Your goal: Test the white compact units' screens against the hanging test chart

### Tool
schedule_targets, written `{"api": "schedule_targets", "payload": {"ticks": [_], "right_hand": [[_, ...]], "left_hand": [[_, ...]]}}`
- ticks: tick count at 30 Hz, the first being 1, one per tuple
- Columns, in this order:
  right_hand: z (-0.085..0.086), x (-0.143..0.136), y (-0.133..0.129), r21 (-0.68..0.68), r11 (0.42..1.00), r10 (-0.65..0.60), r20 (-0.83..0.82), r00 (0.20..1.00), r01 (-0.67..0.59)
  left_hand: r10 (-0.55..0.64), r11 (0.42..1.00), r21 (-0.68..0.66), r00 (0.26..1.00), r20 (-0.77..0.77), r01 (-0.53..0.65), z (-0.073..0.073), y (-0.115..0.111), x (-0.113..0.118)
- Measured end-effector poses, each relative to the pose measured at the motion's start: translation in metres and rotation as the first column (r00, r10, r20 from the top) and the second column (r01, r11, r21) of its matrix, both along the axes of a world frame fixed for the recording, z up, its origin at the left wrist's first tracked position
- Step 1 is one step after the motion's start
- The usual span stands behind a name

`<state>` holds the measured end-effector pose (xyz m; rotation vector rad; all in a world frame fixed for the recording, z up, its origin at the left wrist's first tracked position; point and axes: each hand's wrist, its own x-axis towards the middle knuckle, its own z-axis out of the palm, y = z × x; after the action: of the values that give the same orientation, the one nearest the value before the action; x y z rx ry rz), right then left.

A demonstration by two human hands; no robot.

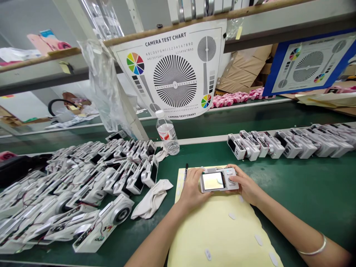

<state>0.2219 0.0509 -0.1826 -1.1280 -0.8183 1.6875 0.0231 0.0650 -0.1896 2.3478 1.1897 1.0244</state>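
Note:
A small white digital camera (pixel 213 181) is held level in both hands above a yellow foam sheet (pixel 211 230), its lit screen facing me. My left hand (pixel 191 187) grips the camera's left end, fingers along the top edge. My right hand (pixel 244 183) wraps the right end, with the thumb on or right by the round button pad. The screen shows a pale yellow picture. Past the left hand, a black pen (pixel 186 170) lies on the sheet's edge. Small white pieces (pixel 231 216) are scattered on the sheet.
Many white cameras (pixel 122 211) are piled at the left, beside a crumpled cloth (pixel 152 199). More cameras (pixel 258 144) stand in a row at the back right. A water bottle (pixel 167 133) stands below a hanging camera test chart (pixel 175 70). The bench (pixel 311 185) is green.

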Motion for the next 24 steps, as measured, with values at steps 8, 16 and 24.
{"api": "schedule_targets", "payload": {"ticks": [8,16,24], "right_hand": [[-0.0005,0.0001,0.0003,0.007,1.000,-0.003,0.000,1.000,0.003],[0.0010,0.0002,-0.0011,0.007,1.000,-0.008,0.006,1.000,0.008],[0.0024,-0.0014,-0.0003,0.006,1.000,-0.005,0.010,1.000,0.005]], "left_hand": [[0.000,1.000,-0.007,1.000,0.001,0.000,0.0009,-0.0002,-0.0003],[-0.001,1.000,-0.006,1.000,0.005,0.001,0.0009,-0.0001,0.0000],[0.005,1.000,0.007,1.000,0.005,-0.005,0.0010,-0.0001,0.0002]]}}
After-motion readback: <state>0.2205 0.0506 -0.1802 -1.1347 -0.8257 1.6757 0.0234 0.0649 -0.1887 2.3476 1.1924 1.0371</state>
